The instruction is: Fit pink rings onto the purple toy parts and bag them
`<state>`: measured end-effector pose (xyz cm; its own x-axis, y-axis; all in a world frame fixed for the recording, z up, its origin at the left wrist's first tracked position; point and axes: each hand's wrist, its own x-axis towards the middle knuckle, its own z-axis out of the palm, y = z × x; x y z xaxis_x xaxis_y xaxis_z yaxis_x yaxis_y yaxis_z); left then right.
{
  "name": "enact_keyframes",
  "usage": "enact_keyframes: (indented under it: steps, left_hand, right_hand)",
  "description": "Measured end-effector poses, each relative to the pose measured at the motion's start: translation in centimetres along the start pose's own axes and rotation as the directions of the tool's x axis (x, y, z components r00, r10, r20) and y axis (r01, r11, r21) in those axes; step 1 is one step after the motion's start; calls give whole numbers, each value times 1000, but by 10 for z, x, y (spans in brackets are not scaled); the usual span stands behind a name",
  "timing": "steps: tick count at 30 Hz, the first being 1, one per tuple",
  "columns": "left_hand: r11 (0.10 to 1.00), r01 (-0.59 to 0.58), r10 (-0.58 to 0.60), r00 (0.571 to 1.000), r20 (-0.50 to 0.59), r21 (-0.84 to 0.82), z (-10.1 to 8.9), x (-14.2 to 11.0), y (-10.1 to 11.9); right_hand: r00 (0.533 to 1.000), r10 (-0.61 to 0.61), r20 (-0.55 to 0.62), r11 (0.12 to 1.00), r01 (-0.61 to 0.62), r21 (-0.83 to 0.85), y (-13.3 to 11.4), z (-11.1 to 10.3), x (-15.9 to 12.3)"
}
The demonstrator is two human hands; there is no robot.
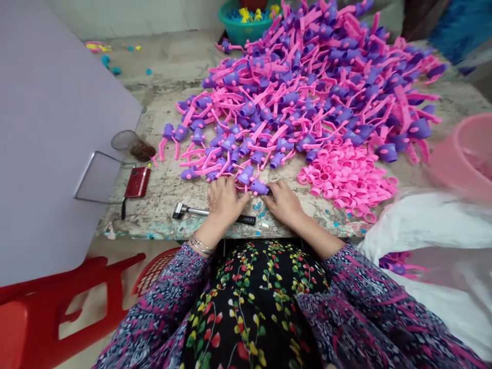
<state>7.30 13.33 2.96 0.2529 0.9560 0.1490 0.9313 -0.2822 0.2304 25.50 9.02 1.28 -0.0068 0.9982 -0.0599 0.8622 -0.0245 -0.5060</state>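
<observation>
A purple plastic cup-shaped piece with pink arms [259,187] lies between my two hands near the table's front edge. My right hand [285,204] closes its fingertips on the purple end. My left hand [224,199] is closed at the opposite side, its thumb by the pink arms; its fingertips are partly hidden. Another purple piece [245,176] touches the pile just behind. Under my left wrist lies a hammer [192,210] with a black handle. To the right of my right hand is a heap of small pink rings [342,174].
A large pile of purple-and-pink pieces [292,97] covers the table's back. At left are a red phone-like device [137,181], a wire frame [90,174] and a tipped clear cup [128,141]. A pink tub [461,159] and white sack [426,220] stand right; a teal basin [240,33] behind.
</observation>
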Motion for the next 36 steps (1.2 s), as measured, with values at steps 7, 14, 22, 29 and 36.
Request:
enact_keyframes:
  steps: [7, 14, 22, 29, 36]
  left_hand:
    - [995, -64, 55, 992, -117, -79, -8, -3, -9]
    - [901, -378, 333, 917, -219, -214, -23, -32, 6]
    - [847, -446, 363, 883, -298, -290, -40, -58, 23]
    - [651, 41, 193, 957, 217, -758, -47, -72, 31]
    - [171, 573, 36, 809, 586, -802, -42, -67, 45]
  right_hand:
    - [1000, -25, 14, 995, 24, 96, 8, -11, 0]
    - [996, -50, -78, 684, 91, 723, -10, -45, -35]
    - [978, 84, -190, 583, 106, 805, -10, -50, -64]
    - [887, -285, -363, 754, 441, 487, -33, -58, -83]
    - [899, -425, -107, 722, 408, 559, -27, -58, -85]
